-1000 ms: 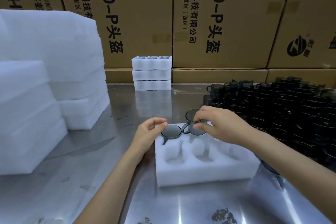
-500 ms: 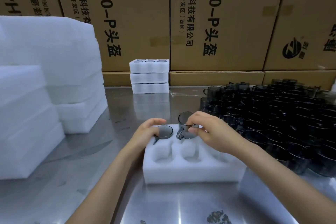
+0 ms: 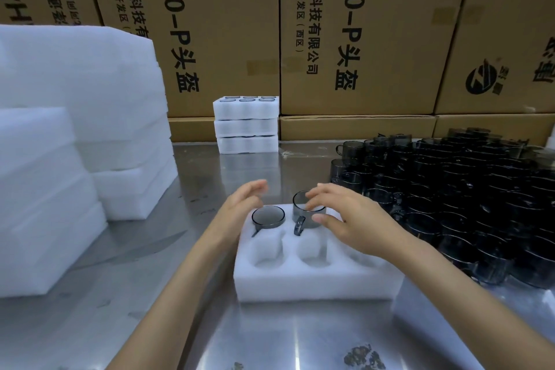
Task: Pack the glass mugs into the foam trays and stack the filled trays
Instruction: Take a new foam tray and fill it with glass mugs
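Second smoked-grey glass mug [image 3: 306, 213] sits in the back-middle pocket of the white six-pocket foam tray [image 3: 315, 276] but rides high, not yet seated; its handle points toward the person. Right hand [image 3: 351, 219] hovers over and beside it, fingers spread and only loosely curved. Thumb is near the mug wall; can't tell if it touches, no real grip visible. Left hand [image 3: 243, 204] is blurred, fingers relaxed and apart, holding nothing, just beside the first grey mug [image 3: 268, 217], which sits flush in the back-left pocket with its handle in the slot. To do this well, I'd line the handle up with the pocket's slot and press flat on the rim, evenly, so the glass goes down straight instead of wedging against foam. Four pockets look empty, though the back-right one is hidden by the hand. Supply is the dense cluster of dark glass mugs [image 3: 450, 195] at right. Three filled white trays [image 3: 247, 125] are stacked at the back. Brown cardboard cartons [image 3: 354, 33] read "4.0-P头盔" and "通信科技有限公司", with "(西区)" beside; a round black logo is too small to read.
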The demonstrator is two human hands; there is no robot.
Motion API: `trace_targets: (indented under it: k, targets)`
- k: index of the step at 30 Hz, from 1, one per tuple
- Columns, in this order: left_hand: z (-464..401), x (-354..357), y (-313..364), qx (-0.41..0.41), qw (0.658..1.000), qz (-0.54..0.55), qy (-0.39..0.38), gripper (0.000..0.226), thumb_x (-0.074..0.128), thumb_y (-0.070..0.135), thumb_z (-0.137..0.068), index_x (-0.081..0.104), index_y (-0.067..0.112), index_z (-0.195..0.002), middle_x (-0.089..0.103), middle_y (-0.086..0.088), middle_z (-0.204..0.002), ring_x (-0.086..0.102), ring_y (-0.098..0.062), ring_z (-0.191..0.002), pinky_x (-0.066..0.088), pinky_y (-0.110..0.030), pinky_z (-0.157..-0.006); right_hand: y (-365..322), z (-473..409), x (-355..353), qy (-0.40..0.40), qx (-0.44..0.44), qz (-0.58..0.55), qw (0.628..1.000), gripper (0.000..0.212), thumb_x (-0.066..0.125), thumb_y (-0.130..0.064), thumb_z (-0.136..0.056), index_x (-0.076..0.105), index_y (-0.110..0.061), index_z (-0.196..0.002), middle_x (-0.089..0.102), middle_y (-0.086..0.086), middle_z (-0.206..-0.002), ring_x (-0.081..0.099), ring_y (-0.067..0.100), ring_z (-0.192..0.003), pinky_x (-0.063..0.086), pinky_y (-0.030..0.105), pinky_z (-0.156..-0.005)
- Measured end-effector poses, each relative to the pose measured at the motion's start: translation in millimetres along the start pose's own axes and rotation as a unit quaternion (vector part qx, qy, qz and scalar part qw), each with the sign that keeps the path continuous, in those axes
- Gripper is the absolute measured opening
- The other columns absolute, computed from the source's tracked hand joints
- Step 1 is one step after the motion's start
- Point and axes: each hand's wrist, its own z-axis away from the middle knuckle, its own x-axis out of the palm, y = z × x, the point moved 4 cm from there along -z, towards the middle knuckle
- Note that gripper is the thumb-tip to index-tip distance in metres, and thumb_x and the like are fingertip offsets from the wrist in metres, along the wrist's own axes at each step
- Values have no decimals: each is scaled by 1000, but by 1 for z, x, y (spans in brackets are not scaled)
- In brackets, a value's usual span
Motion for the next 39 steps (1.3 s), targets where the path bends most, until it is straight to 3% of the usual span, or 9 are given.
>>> trace_targets:
  k: [4, 8, 12, 17, 23, 28, 32, 36, 39]
  targets:
    - [21, 16, 34, 144, 960, -218, -103, 59, 33, 29, -86, 32, 36, -144, 23, 29, -148, 12, 17, -135, 11, -10, -109, 0, 10, 2, -21, 0, -41, 999, 49, 37, -34, -101, 21, -39, -147, 10, -37, -147, -5, -25, -130, 9, 11, -108]
    - [41, 43, 39, 200, 873, -409, -177, 70, 19, 32, -82, 11, 26, -151, 0, 19, -155, -4, 10, -139, -10, -5, -107, 0, 17, 16, -81, 11, -5, 997, 53, 29, -30, -102, 10, -31, -151, -1, -26, -153, -9, -21, -128, -10, -7, -93]
    - [41, 49, 42, 181, 872, -416, -183, 73, 18, 33, -79, 13, 23, -151, 4, 13, -157, 1, 5, -142, -9, 1, -101, 1, 19, 17, -103, 20, 32, 994, 52, 26, -27, -101, 12, -30, -151, 1, -23, -156, -6, -20, -126, -1, 4, -101]
    - [38, 48, 35, 159, 872, -427, -182, 60, 25, 31, -91, 20, 25, -151, 17, 12, -157, 16, -1, -142, 12, -13, -111, -4, 15, 19, -112, 14, 55, 992, 52, 28, -26, -100, 19, -26, -151, 10, -14, -158, 8, -3, -142, 4, 10, -108]
    - [37, 50, 25, 168, 858, -449, -183, 72, 20, 38, -81, 18, 23, -151, 13, 13, -157, 10, 3, -142, -1, -8, -106, 0, 14, 25, -134, 25, 38, 990, 52, 28, -32, -100, 17, -26, -151, 9, -14, -158, 7, -2, -143, 12, 25, -117]
    - [35, 47, 18, 171, 893, -391, -144, 48, 29, 38, -101, 26, 30, -148, 19, 22, -153, 13, 10, -138, 1, -11, -109, 3, 11, 27, -106, 28, -22, 994, 54, 31, -43, -100, 21, -27, -150, 14, -15, -157, 10, -3, -142, 8, 20, -115]
    - [39, 20, 20, 143, 985, -60, 73, 33, 41, 36, -95, 57, 31, -123, 54, 20, -131, 43, 11, -124, 29, -6, -101, 31, 2, -7, 100, 76, -25, 992, 44, 46, -31, -98, 44, -19, -140, 44, -4, -145, 35, 11, -135, 26, 33, -113]
    - [39, -4, -2, 76, 981, 27, 174, 32, 44, 33, -93, 67, 21, -111, 64, 12, -117, 54, 0, -115, 38, -7, -88, 93, -1, -57, 217, 219, 103, 946, 41, 51, -26, -93, 50, -12, -132, 52, 8, -135, 43, 28, -125, 41, 42, -95]
    - [34, -2, -15, 25, 985, 17, 172, 28, 43, 18, -98, 69, 15, -110, 65, 5, -117, 56, -8, -111, 39, -4, -79, 130, -4, -77, 173, 315, 183, 915, 45, 50, -30, -95, 46, -8, -134, 50, 13, -134, 40, 34, -124, 42, 46, -93]
